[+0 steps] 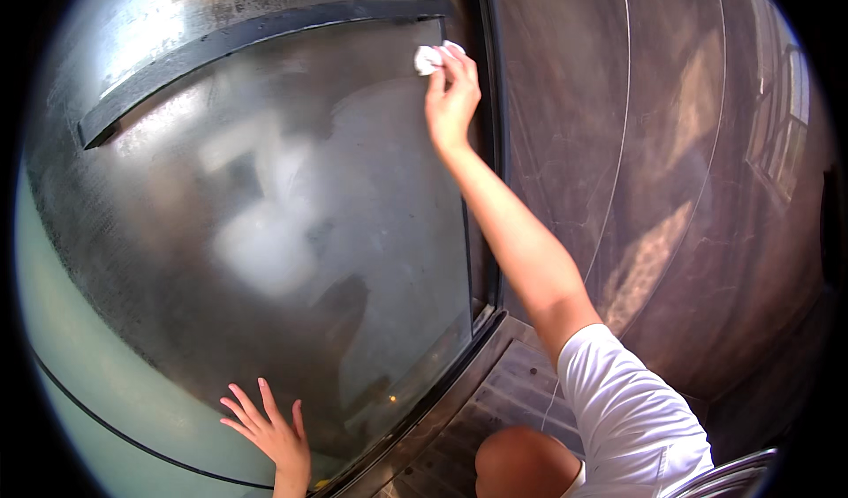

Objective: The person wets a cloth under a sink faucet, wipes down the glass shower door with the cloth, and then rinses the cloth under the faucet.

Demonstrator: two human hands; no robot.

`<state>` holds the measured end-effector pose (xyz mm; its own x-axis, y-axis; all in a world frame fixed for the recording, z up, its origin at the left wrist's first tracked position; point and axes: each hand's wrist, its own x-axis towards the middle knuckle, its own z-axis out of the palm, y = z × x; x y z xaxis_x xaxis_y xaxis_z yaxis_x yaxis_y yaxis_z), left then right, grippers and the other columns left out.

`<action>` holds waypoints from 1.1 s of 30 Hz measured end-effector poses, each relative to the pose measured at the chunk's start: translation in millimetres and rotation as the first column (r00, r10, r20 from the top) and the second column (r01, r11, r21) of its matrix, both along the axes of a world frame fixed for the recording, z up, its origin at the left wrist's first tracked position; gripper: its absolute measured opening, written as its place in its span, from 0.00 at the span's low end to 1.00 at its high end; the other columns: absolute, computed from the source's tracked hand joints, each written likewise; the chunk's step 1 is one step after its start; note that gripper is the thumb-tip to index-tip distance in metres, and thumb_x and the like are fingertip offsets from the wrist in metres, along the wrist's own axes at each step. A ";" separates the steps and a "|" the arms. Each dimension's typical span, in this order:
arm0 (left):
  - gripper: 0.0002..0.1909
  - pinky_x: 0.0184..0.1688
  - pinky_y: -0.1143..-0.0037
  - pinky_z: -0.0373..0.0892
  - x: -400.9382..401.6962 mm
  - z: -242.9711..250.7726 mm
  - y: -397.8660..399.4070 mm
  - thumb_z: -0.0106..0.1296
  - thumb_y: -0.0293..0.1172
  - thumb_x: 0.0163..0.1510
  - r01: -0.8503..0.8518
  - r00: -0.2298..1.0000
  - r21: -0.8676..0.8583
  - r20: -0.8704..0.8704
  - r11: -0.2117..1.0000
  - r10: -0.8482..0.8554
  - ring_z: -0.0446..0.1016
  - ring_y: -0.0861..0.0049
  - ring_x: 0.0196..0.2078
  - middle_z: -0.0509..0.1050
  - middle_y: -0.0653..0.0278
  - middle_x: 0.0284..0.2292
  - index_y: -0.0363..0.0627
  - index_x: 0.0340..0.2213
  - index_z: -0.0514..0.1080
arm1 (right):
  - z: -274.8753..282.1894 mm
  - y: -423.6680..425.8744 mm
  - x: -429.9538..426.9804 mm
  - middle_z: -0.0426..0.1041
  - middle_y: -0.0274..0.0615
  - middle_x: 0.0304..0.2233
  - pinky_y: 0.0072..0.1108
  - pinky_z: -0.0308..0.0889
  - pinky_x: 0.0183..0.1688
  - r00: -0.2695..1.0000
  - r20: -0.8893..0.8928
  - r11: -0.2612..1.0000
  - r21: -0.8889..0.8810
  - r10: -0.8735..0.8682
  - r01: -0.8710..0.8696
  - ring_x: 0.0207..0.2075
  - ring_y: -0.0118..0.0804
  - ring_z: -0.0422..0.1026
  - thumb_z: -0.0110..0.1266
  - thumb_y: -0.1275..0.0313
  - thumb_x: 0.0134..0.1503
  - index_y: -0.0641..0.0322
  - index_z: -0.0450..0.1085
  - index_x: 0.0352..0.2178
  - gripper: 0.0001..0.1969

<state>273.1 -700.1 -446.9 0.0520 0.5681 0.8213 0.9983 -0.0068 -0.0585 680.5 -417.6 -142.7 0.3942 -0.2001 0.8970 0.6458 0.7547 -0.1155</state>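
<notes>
A large dark glass panel (397, 187), reflective and partly hazy, fills the left and middle of the view. My right hand (454, 91) is raised near its upper right edge, the fingers closed on a crumpled white cloth or wipe (427, 60) against the glass. Just above that hand runs a dark bar handle (265, 26), fixed across the panel. Low in the view, my left hand (268, 425) holds nothing; its fingers are spread in front of the panel's lower edge. Whether the left palm touches the glass cannot be told.
A black frame (493, 134) borders the glass on the right. Beyond it stands a brown, marble-look tiled wall (563, 120). Grey slatted flooring (523, 379) lies below, beside my bare knee. A pale green surface (86, 339) curves along the lower left. Curved metal bars (735, 475) show at bottom right.
</notes>
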 end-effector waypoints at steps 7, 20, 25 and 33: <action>0.44 0.69 0.38 0.38 11.2 24.7 -6.3 0.63 0.45 0.54 0.003 0.995 -0.029 -0.099 1.000 -0.006 0.41 0.39 0.73 0.46 0.42 0.71 0.50 0.68 0.58 | -95.3 -89.7 -125.0 0.73 0.53 0.54 0.42 0.65 0.61 0.946 0.313 0.995 0.019 0.086 -0.097 0.59 0.58 0.69 0.54 0.85 0.54 0.61 0.77 0.47 0.19; 0.43 0.69 0.41 0.45 -24.8 10.9 -4.2 0.58 0.61 0.52 -0.131 0.982 -0.032 -0.140 0.991 0.125 0.46 0.45 0.73 0.54 0.54 0.70 0.58 0.65 0.64 | -114.7 -106.5 -135.5 0.72 0.52 0.54 0.40 0.68 0.59 0.759 0.650 0.997 0.016 0.045 -0.073 0.56 0.55 0.71 0.56 0.86 0.48 0.60 0.78 0.46 0.22; 0.46 0.70 0.43 0.43 -23.1 18.1 -6.9 0.62 0.57 0.50 -0.120 0.981 -0.034 -0.159 0.992 0.114 0.43 0.44 0.73 0.51 0.52 0.71 0.54 0.66 0.61 | -29.5 -66.6 -81.8 0.70 0.53 0.54 0.38 0.65 0.58 0.986 0.145 0.996 -0.041 0.087 -0.082 0.55 0.57 0.67 0.54 0.85 0.54 0.61 0.76 0.45 0.17; 0.46 0.69 0.40 0.47 -33.1 14.1 -10.7 0.61 0.62 0.48 -0.165 0.969 -0.038 -0.190 0.986 0.155 0.47 0.43 0.72 0.53 0.55 0.70 0.60 0.65 0.64 | -69.0 -88.2 -131.1 0.73 0.52 0.51 0.41 0.66 0.60 0.900 0.426 0.987 0.083 0.092 -0.140 0.56 0.57 0.70 0.57 0.85 0.51 0.60 0.77 0.46 0.20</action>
